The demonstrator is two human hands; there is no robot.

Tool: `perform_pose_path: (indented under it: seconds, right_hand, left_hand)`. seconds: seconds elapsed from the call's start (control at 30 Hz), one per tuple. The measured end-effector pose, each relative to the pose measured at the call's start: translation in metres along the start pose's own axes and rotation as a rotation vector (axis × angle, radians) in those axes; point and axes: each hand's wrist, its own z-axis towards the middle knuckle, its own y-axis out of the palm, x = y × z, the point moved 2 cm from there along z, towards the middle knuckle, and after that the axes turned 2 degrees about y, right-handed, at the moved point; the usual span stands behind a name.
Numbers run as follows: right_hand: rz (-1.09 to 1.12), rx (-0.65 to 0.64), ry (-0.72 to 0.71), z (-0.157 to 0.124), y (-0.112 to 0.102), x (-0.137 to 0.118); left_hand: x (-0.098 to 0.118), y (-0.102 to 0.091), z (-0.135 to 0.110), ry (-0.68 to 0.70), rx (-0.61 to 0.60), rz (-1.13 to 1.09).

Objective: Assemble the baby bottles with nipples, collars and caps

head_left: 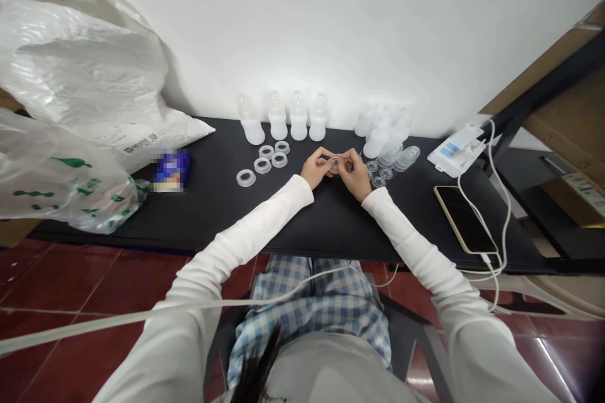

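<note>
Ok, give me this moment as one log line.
left hand: pinches clear ring | right hand: pinches same ring | loose rings: left of hands | bottles: upright row behind

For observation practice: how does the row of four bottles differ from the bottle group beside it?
The row of four bottles stands upright, evenly spaced; the bottle group is bunched, some leaning. The row shows domed caps; the group's tops are blurred. Both are pale plastic.
</note>
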Motion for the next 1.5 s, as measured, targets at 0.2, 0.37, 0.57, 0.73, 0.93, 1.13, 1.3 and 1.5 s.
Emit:
perform_pose_path:
  seconds: [0.2, 0.37, 0.57, 0.73, 0.93, 1.13, 1.3, 1.5]
  right_hand:
    - [0.038, 0.001, 0.016, 0.001, -0.003, 0.002]
    - [0.139, -0.022, 0.05, 0.002, 0.001, 0.01]
    - [0.227, -0.042, 0.095, 0.004, 0.005, 0.017]
    - [0.237, -0.046, 0.1, 0.004, 0.005, 0.017]
    - [0.178, 0.018, 0.068, 0.002, 0.004, 0.013]
    - [0.135, 0.034, 0.029, 0.0, 0.001, 0.01]
    - [0.434, -0.015, 0.174, 0.004, 0.004, 0.021]
    - [0.56, -0.017, 0.233, 0.011, -0.007, 0.02]
  left_hand:
    - [-0.006, 0.001, 0.001, -0.047, 0.041, -0.118]
    - [-0.011, -0.003, 0.004, -0.029, 0.097, -0.091]
    - [-0.014, -0.004, 0.003, -0.019, 0.166, 0.014]
    - [-0.016, -0.002, 0.001, -0.002, 0.19, 0.061]
    - [-0.01, 0.002, -0.002, 0.017, 0.162, 0.085]
    - [0.0, -0.001, -0.002, 0.119, 0.109, 0.068]
    - [0.004, -0.006, 0.002, 0.235, 0.106, 0.079]
    - [0.0, 0.001, 0.01, 0.366, 0.001, 0.047]
